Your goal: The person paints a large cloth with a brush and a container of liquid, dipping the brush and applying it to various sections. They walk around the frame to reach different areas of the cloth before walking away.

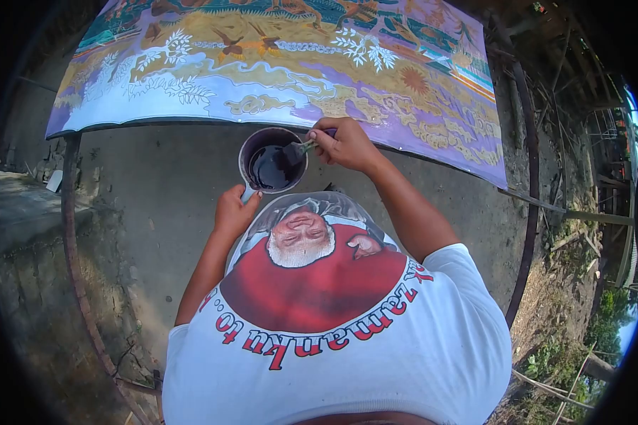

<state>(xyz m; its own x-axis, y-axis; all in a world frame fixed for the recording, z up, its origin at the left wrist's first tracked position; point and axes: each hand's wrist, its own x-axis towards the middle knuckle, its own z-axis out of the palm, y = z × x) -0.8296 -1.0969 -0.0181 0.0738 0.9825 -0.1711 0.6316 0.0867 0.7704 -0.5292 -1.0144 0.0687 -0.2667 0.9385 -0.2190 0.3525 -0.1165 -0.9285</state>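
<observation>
My left hand [237, 210] is closed around the pale handle of a dipper-like pot [244, 160], held up just in front of the cloth. Dark purple liquid [271, 168] fills part of it. My right hand [345, 145] grips a paintbrush [298, 149] whose bristle end is inside the pot, at the right side of the liquid. Beyond both hands stretches a large patterned cloth [262, 92], painted in purple, ochre, teal and white with leaves and cloud shapes. A white area of the cloth lies at its near left; purple covers the near right.
A wooden frame holds the cloth, with a pole [71, 234] at left and another pole [532, 177] at right. Grey ground [163, 212] lies below. Bamboo poles [599, 217] and greenery [602, 322] are at the right. A small white object [54, 180] rests at far left.
</observation>
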